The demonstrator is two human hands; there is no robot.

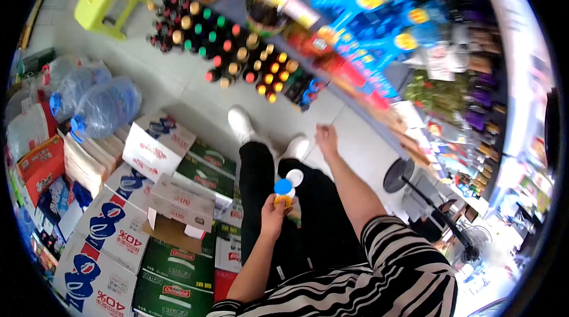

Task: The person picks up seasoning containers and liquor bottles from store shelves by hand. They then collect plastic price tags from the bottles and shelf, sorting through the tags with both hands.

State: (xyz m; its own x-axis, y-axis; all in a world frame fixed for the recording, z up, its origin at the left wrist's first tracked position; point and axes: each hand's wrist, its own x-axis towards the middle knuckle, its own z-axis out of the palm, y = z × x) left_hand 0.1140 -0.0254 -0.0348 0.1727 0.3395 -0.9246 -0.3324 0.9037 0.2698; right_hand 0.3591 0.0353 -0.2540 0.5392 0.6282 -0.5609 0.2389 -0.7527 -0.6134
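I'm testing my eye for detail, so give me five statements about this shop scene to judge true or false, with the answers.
1. The left hand holds a blue-capped container. True.
2. The stool is red. False: it is yellow-green.
3. Both shoes are white. True.
4. The right hand touches the jugs. False: the jugs are well away, over on the left.
5. The shirt is striped. True.
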